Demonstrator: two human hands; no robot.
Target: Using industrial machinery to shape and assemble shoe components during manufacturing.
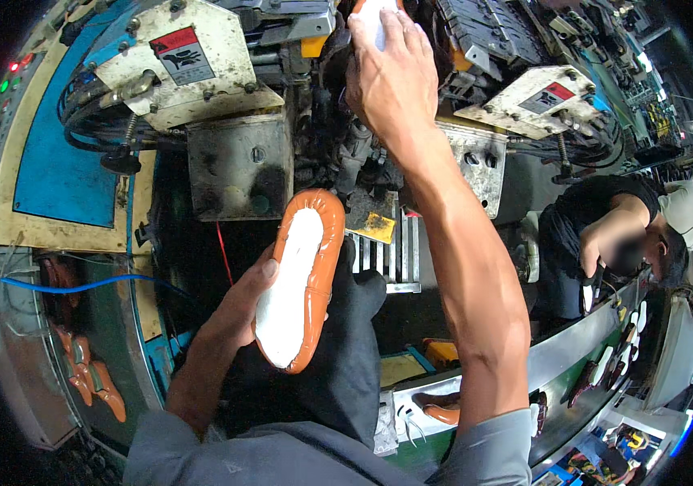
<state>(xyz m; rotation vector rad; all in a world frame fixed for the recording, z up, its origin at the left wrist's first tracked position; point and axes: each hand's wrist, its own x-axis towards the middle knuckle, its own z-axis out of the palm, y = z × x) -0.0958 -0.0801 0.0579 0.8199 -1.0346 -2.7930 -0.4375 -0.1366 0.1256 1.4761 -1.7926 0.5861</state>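
Note:
My left hand (pixel 244 301) grips an orange-brown shoe upper (pixel 326 279) in front of my lap. Its white bottom (pixel 288 296) faces up and its rounded end points at the machine. Stretched forward, my right hand (pixel 395 77) is curved over a second shoe upper (pixel 374 24) inside the machine, thumb on one side and fingers across its white underside. Only part of that upper shows past my fingers; the hand and the top of the picture hide the rest.
Oily machine blocks (pixel 237 170) and pale guard plates (pixel 192 69) flank my right hand. A control cabinet (pixel 71 170) stands at the left, above several orange-brown shoes (pixel 91 373). A conveyor (pixel 561 389) carrying shoes runs behind my right arm. A co-worker (pixel 605 223) bends over it at the right.

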